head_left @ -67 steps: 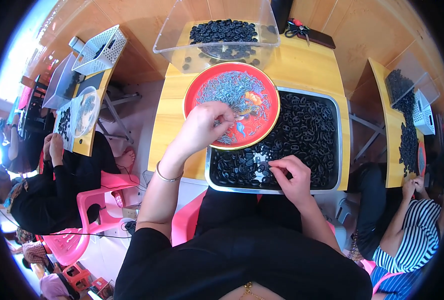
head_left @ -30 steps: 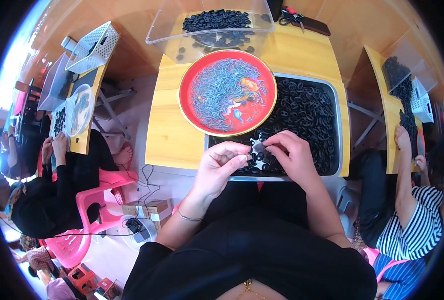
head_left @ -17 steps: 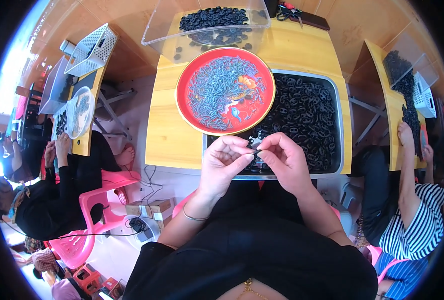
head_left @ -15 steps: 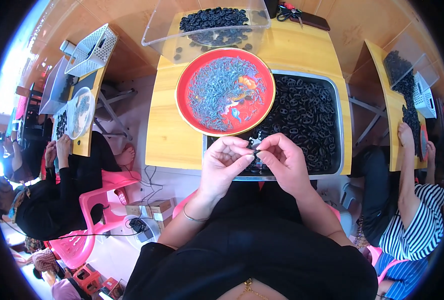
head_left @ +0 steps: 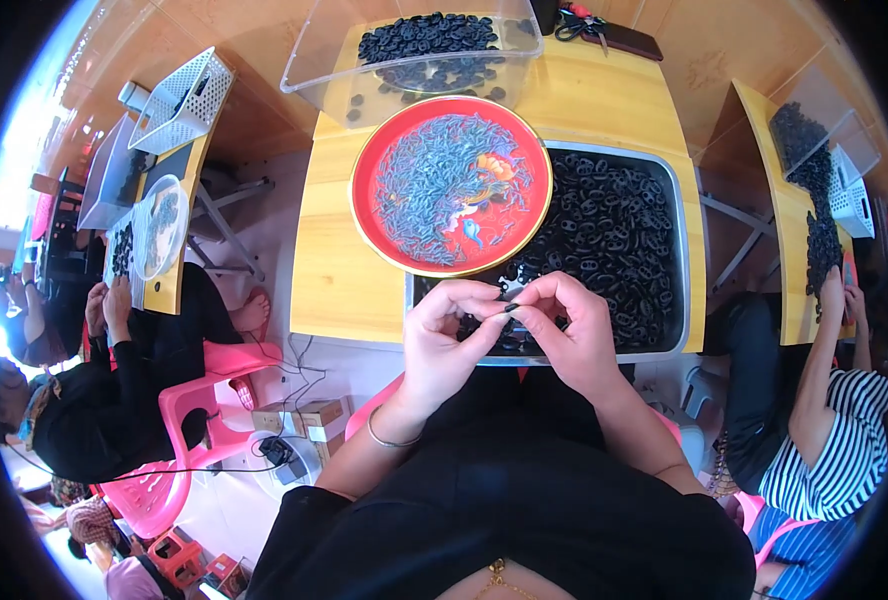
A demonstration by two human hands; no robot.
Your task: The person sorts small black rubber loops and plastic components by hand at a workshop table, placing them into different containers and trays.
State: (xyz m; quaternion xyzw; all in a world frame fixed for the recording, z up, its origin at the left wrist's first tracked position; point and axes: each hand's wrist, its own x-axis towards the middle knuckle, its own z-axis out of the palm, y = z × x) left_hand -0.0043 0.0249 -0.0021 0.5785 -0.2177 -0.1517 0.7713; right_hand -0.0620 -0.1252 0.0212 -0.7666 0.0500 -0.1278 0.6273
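My left hand (head_left: 451, 325) and my right hand (head_left: 571, 325) meet over the near edge of a metal tray (head_left: 682, 250). Between their thumbs and index fingertips is a small black plastic piece (head_left: 511, 308), mostly covered by the fingers. Both hands are closed in a pinch. Many flat oval black pieces with two holes (head_left: 614, 225) fill the metal tray beneath. Resting partly over that tray, a round red tray (head_left: 369, 195) with a gold rim holds a heap of thin blue-grey pieces (head_left: 419, 190), too small to make out exactly.
A clear plastic bin (head_left: 314, 85) of black pieces stands at the back of the wooden table (head_left: 329, 270). Scissors (head_left: 576, 25) and a dark flat case (head_left: 624, 42) lie behind it. Co-workers sit at tables on both sides. A pink chair (head_left: 199, 400) is at left.
My hands stay pinched together with only a slight shift of the fingers. At the right, the co-worker's near arm has moved toward their other hand.
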